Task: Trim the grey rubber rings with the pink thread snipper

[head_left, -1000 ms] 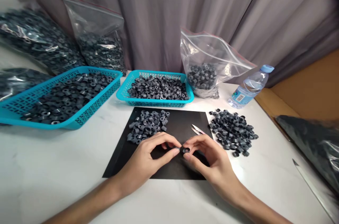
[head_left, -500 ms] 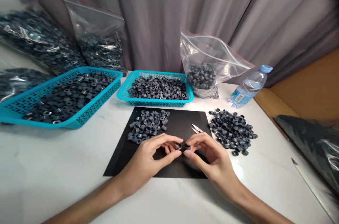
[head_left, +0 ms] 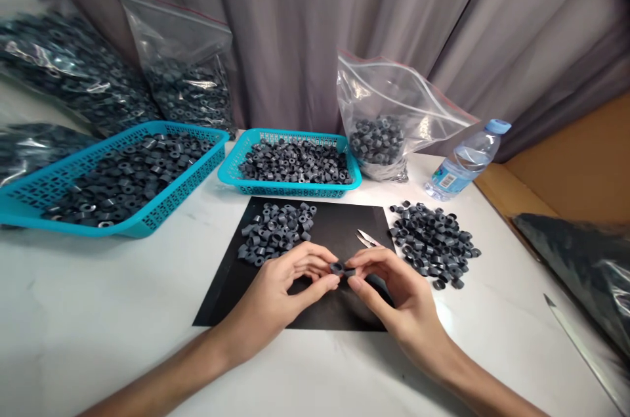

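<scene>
L hand [head_left: 275, 292]: I see thumb + fingers pinched on small dark grey rubber ring [head_left: 336, 268], held over black rectangular mat [head_left: 236, 292].
R hand [head_left: 394, 292]: pinched on second dark ring [head_left: 350, 271], touching the first.
Loose grey ring pile [head_left: 275, 233]: on mat, just behind L hand.
Small metal snips [head_left: 367, 240]: on mat, near R hand.
Table [head_left: 98, 312]: white, carries the mat.

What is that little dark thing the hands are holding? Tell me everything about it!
It is a small dark grey ring-shaped part, short and round like a tiny tube, seemingly rubber or plastic. The left hand and right hand pinch it between fingertips just above the black rectangular mat. Whether it is one piece or two pressed together cannot be told. It matches the pile of grey rings behind it.
</scene>
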{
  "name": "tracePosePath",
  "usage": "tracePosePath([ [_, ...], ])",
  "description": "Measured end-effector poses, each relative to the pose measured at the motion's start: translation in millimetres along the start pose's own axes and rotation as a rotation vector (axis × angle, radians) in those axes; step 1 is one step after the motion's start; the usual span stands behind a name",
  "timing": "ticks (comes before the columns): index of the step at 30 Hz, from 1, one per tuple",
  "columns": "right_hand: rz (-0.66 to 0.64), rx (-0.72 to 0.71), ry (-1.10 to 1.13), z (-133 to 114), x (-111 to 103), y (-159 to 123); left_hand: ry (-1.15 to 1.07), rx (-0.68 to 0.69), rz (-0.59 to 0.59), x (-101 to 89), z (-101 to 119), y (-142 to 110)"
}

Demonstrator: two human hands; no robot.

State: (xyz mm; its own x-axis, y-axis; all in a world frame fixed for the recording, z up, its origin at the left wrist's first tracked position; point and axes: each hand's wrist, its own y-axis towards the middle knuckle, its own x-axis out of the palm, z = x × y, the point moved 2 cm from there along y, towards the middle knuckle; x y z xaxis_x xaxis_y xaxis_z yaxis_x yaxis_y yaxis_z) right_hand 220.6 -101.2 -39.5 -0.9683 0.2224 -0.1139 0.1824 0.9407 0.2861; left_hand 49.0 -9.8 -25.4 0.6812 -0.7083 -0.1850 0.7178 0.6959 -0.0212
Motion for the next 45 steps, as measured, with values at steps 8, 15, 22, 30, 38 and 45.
tracePosePath([
  [8, 0.001, 0.027, 0.021, -1.8, 1.8, -0.5, -0.090, -0.041, -0.004, 1.0, -2.2, 0.7],
  [15, -0.016, -0.008, -0.055, -1.9, 2.1, 0.3, -0.171, -0.070, -0.034, 0.3, 2.0, 1.0],
  [22, 0.034, -0.144, -0.310, -4.7, -2.8, 0.8, -0.216, -0.125, -0.015, -2.8, 10.6, 3.3],
  [30, -0.116, -0.264, -0.622, 2.9, -6.4, 2.9, -0.349, -0.193, -0.010, -1.9, 6.0, -0.4],
  [38, 0.030, -0.173, -1.055, 12.5, -39.4, 13.2, -0.391, -0.182, -0.038, 1.2, 7.5, -0.1],
  [45, 0.075, -0.168, -0.958, 7.1, -33.1, 11.1, -0.411, -0.159, -0.041, 1.1, 4.4, -0.4],
])
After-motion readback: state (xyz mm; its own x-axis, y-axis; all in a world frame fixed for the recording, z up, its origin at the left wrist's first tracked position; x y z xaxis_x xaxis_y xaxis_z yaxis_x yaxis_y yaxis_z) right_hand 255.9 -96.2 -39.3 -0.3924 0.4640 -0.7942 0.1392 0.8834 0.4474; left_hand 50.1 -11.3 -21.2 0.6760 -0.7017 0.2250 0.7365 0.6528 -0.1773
